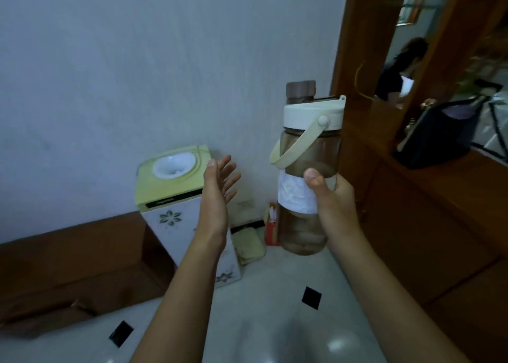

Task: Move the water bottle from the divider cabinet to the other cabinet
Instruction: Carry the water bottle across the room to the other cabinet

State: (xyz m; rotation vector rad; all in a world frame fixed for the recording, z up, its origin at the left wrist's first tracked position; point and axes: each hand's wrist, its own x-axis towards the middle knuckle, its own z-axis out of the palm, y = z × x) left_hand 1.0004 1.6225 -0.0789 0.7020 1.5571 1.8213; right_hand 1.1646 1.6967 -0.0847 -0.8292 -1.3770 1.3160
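Note:
My right hand (pixel 334 198) grips a tall smoky-brown water bottle (pixel 309 154) around its white label, holding it upright in the air. The bottle has a cream lid, a brown cap and a cream loop handle hanging down its left side. My left hand (pixel 218 187) is raised to the left of the bottle, fingers spread, palm facing right, holding nothing. The wooden divider cabinet (pixel 428 219) stands at the right, its shelf just right of the bottle. A low brown cabinet (pixel 68 269) lies at the lower left.
A green-topped water dispenser (pixel 176 187) with flower prints stands against the white wall. A dark bag (pixel 439 132) sits on the divider shelf. A red packet (pixel 272 225) and yellow cloth (pixel 248 246) lie on the tiled floor.

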